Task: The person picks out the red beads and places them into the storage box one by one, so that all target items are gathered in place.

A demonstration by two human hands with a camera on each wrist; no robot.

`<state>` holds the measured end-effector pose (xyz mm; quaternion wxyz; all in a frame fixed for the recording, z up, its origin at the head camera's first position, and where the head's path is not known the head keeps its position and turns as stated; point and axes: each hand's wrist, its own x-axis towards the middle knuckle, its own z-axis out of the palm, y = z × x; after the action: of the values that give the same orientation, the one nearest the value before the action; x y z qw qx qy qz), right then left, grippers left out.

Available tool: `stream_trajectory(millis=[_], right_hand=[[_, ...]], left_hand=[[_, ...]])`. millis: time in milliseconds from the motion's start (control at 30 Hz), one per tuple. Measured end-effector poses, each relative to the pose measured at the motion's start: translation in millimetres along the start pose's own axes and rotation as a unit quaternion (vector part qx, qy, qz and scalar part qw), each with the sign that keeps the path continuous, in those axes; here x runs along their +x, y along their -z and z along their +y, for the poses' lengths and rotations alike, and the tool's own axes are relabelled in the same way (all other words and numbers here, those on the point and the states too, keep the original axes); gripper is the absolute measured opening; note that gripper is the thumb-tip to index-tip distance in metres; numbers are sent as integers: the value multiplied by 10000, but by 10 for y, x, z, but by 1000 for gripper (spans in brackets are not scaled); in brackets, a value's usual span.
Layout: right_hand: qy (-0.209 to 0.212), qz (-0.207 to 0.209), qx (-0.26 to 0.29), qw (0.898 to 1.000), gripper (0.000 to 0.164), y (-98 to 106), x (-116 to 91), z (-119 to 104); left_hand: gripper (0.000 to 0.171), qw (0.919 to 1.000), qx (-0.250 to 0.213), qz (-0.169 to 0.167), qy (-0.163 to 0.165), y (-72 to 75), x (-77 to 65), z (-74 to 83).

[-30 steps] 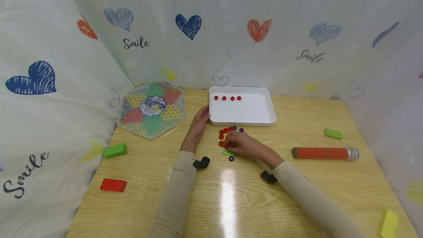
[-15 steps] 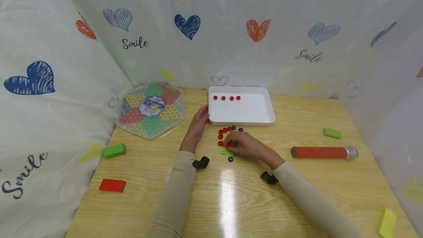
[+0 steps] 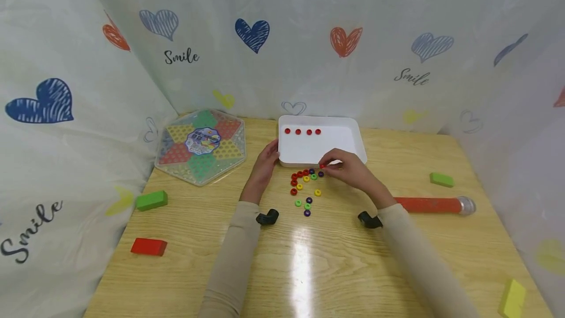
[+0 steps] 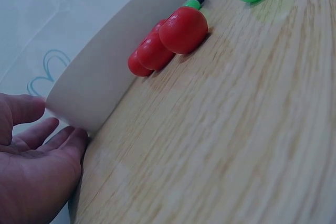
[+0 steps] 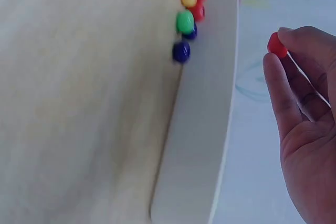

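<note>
My right hand [image 3: 353, 171] pinches a red bead [image 5: 276, 46] between thumb and fingertip, at the front rim of the white tray [image 3: 300, 148]. My left hand [image 3: 262, 170] rests at the tray's left side, and in the left wrist view its thumb and loosely extended fingers touch the tray's corner. Inside the tray, several red beads [image 3: 298, 132] form a row along the back left. On the table just in front lie more loose beads: red beads [image 4: 183, 30], yellow beads [image 3: 318, 193], green beads [image 3: 298, 203] and dark purple beads [image 5: 181, 52].
A hexagonal Chinese checkers board [image 3: 202, 146] lies at the back left. Green [image 3: 152, 200] and red [image 3: 149, 247] blocks sit on the left. Rightward are a red cylinder with a silver end [image 3: 430, 205], a green block [image 3: 442, 179] and a yellow block [image 3: 513, 298]. A printed curtain [image 3: 300, 77] stands behind.
My right hand has picked a red bead from the loose beads and carried it up and right to the tray's front rim. My left hand has stayed at the tray's side.
</note>
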<state>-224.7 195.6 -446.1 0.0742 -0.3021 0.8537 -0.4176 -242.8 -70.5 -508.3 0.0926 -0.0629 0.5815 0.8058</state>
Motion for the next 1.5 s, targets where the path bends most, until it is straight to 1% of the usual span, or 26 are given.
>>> stream_trajectory(millis=[67,200,333,433,533,733,833,1000,1167,1333,1500], right_hand=[[-101,125,-13,9999,17,94,41,31],[-319,343,-225,9986,17,273,139,106],[-638,484,-438,9958,18,428,267,161],[-825,495,-548,9939,19,521,389,205],[-927,453,-654,9925,19,582,523,258],[-1147,279,-921,9887,19,625,757,292],[-1156,177,-1005,9880,19,628,847,301],[-1127,79,-995,9886,23,656,975,358],[-1263,46,-1048,9864,22,701,1057,456],[-1492,-32,-1235,9810,18,715,1109,545],[-1614,-220,-1352,9773,18,692,1146,598]], left_hand=[[47,10000,16,10,-4,6,3,5],[48,10000,31,-7,-27,12,2,14],[48,10000,55,-15,-38,19,-3,19],[48,10000,39,-1,-41,24,-4,18],[47,10000,27,20,-52,30,-1,11],[47,10000,-9,2,-71,31,-7,2],[47,9999,-67,-10,-107,33,-6,-3],[47,9998,-85,-7,-161,24,3,-6],[48,9999,-72,-36,-130,4,-19,-3],[48,10000,16,-21,-62,-3,-36,-19],[48,9999,44,-31,-138,-5,-38,-26]])
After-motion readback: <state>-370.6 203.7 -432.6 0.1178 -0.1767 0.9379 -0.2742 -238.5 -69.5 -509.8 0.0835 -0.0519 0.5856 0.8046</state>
